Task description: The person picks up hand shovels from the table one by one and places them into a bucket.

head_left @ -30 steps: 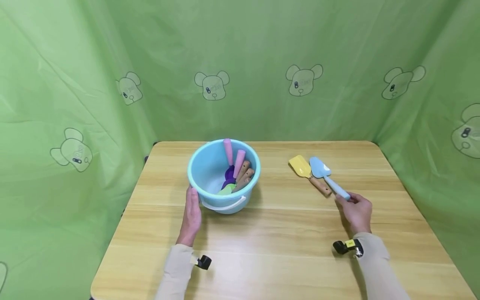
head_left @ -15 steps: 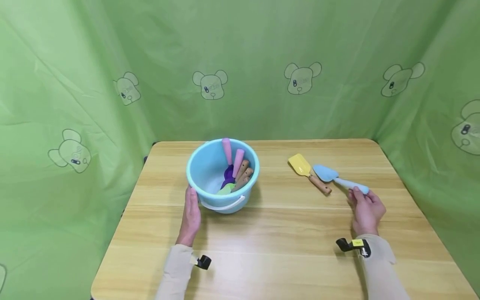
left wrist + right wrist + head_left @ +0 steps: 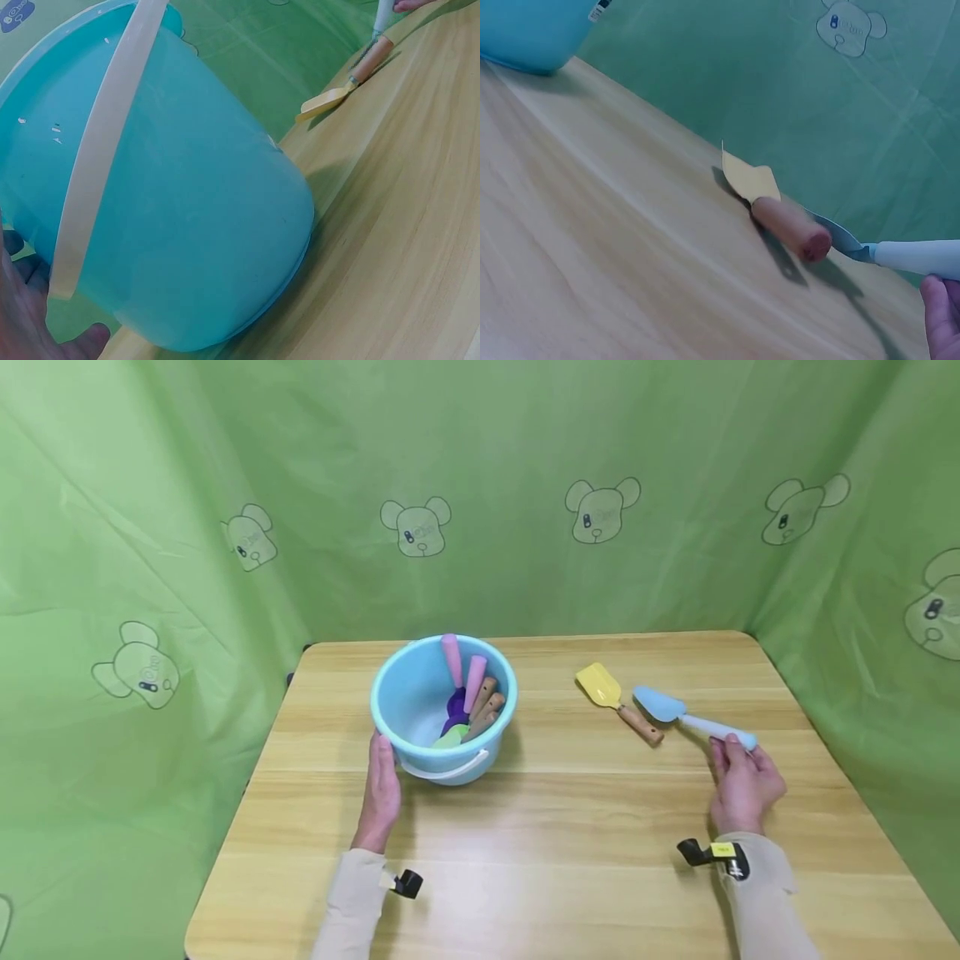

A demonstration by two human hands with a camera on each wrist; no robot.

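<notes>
A light blue bucket (image 3: 390, 752) stands on the left half of the table, its white handle (image 3: 105, 142) hanging down the near side. My left hand (image 3: 380, 797) rests against its left side with straight fingers. Inside the bucket are two pink-handled tools (image 3: 476, 681) with purple heads, several wooden handles (image 3: 487, 703) and a light green blade (image 3: 452, 737). At the right, my right hand (image 3: 744, 785) pinches the end of the handle of a blue garden trowel (image 3: 660, 703). Left of that trowel lies a yellow shovel (image 3: 600, 685) with a wooden handle (image 3: 791, 227).
The wooden table (image 3: 525, 860) has green curtains (image 3: 510, 585) printed with bear heads along its back and sides. Each wrist carries a small black camera, the left one (image 3: 407, 884) and the right one (image 3: 693, 852).
My right hand has moved to the right with the blue trowel, swinging its handle outward and drawing its blade away from the yellow shovel. My left hand has stayed at the bucket.
</notes>
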